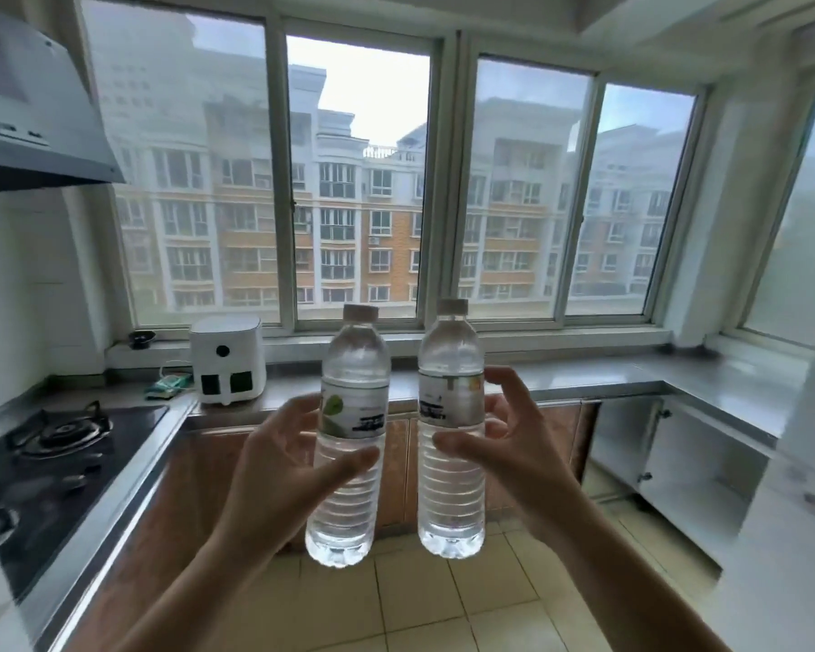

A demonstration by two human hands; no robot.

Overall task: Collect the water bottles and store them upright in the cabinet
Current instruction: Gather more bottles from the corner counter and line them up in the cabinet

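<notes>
Bottles in hand — two of them, one per hand, both held upright and capped, raised in mid-air over the tiled floor (443, 600). Left hand (278, 463) wraps the left bottle (349, 430) about its ribbed middle: thumb (349, 463) lies across the front below the label, fingers curl round the back. Right hand (504, 444) holds the right bottle (451, 430) the same way, thumb across the front, fingers bent round the far side at label height; the upper fingers look loose, so the hold seems light. The two bottles stand just beside each other, apart, not touching. Both look full, or close to it. Judgement on progress: collecting looks done for this pair, storing not begun — neither bottle is in any cabinet yet. Whether more bottles wait elsewhere cannot be told; none other shows. Further off, right side, an open cabinet (678, 463) under the counter (584, 378) shows white bare shelves — the likely place to put them. The brown cabinet doors straight ahead are closed. Left, a gas hob (57, 444); behind it a white appliance (227, 360) on the counter, a range hood (34, 110) above. Farthest, the window (358, 181) with apartment blocks beyond. What is left: carry both to the open cabinet, set each down on its base, let go.
</notes>
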